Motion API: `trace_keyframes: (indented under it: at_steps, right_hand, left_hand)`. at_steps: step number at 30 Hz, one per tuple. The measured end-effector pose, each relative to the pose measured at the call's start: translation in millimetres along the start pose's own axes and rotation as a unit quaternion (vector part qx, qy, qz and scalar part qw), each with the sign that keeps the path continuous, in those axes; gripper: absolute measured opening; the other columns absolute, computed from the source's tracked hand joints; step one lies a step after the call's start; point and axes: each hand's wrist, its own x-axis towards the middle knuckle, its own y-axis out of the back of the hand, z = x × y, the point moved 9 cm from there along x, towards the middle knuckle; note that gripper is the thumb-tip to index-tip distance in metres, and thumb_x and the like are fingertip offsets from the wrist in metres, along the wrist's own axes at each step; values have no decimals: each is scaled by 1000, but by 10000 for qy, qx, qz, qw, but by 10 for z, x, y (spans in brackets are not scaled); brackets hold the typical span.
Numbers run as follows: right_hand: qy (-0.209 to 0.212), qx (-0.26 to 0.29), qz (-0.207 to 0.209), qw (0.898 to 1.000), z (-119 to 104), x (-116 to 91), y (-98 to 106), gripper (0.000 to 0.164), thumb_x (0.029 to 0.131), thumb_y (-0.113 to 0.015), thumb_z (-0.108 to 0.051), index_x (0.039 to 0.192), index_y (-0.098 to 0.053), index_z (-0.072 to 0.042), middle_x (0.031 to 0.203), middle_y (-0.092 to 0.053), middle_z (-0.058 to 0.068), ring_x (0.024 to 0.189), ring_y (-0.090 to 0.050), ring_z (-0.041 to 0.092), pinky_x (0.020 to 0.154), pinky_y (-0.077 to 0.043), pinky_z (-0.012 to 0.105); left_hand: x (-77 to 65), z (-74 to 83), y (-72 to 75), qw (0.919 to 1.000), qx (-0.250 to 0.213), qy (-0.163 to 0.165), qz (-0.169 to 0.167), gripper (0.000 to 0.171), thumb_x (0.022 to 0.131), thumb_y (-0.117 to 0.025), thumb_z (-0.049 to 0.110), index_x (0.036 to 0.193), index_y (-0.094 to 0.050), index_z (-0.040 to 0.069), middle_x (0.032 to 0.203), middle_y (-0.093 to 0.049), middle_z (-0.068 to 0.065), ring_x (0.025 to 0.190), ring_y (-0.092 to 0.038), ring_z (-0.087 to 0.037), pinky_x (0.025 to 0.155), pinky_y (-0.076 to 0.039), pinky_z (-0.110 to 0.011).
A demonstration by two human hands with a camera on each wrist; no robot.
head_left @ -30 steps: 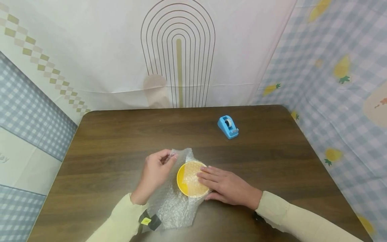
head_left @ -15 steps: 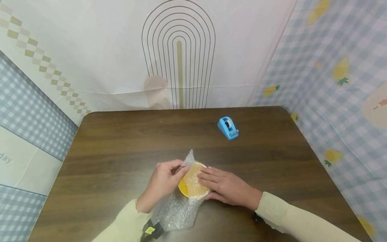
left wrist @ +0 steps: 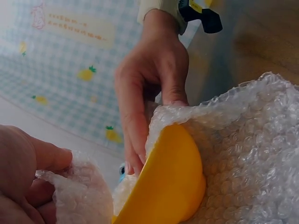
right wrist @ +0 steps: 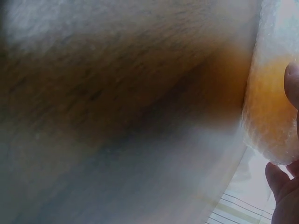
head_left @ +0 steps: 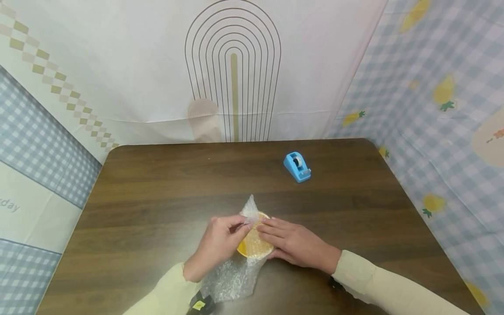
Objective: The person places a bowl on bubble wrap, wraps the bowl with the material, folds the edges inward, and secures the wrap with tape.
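A yellow bowl [head_left: 243, 248] stands on the table, its opening partly covered by bubble wrap [head_left: 232, 280]. My left hand [head_left: 220, 240] pinches an edge of the sheet between thumb and fingers, over the bowl's left rim. Straight fingers of my right hand [head_left: 293, 243] lie across the covered top at the right. In the left wrist view, the bare yellow side of the bowl [left wrist: 173, 177] shows between folds of wrap. The right wrist view is mostly blurred; at its edge, the right thumb [right wrist: 292, 86] touches the wrapped side.
A blue tape dispenser [head_left: 297, 167] with a roll in it stands toward the back right of the dark wooden table [head_left: 169, 175]. Patterned cloths [head_left: 315, 65] hang behind the table and at both sides. Loose wrap spreads on the table toward the front.
My left hand has drawn the left flap of bubble wrap rightward over the bowl, covering more of the yellow. The right hand has stayed in place on top.
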Motion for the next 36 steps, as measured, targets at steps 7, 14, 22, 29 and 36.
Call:
trace_keyframes:
  at_steps: [7, 14, 22, 29, 36]
  right_hand:
    - [80, -16, 207, 9998, -9, -10, 20, 56, 96, -57, -47, 141, -55, -12, 148, -53, 3, 140, -49, 20, 109, -46, 39]
    - [-82, 24, 128, 9999, 23, -24, -3, 55, 97, -55, -48, 142, -54, -16, 149, -51, -1, 142, -46, 15, 110, -45, 36]
    - [-38, 128, 220, 9997, 21, -18, -8, 56, 97, -55, -46, 143, -52, -13, 149, -51, 3, 142, -46, 20, 108, -47, 37]
    - [-355, 479, 112, 9982, 55, -32, -25, 67, 97, -55, -47, 152, -37, -13, 156, -40, 9, 144, -43, 22, 107, -48, 36]
    - [-965, 869, -103, 9915, 127, -44, -38, 78, 95, -55, -52, 157, -23, -17, 162, -31, 7, 142, -44, 21, 106, -48, 34]
  left_hand:
    - [-24, -11, -97, 9996, 245, 70, -91, 11, 90, -70, 11, 97, -79, 10, 92, -78, -4, 63, -57, 4, 58, -50, -15]
    - [-53, 12, -177, 9973, 712, -160, -96, 16, 92, -67, 11, 103, -78, 11, 104, -77, -4, 77, -69, -4, 71, -58, -21]
    - [-93, 41, -272, 9908, 1278, -286, -346, 24, 96, -61, 13, 116, -72, 7, 112, -74, -10, 77, -70, -8, 76, -60, -28]
    - [-122, 52, -331, 9879, 1431, -269, -532, 30, 97, -58, 12, 124, -67, 3, 91, -76, -14, 50, -48, 1, 56, -50, -17]
    - [-141, 87, -390, 9856, 1538, -376, -593, 31, 99, -54, 11, 126, -64, -1, 81, -74, -11, 50, -49, 0, 55, -48, -15]
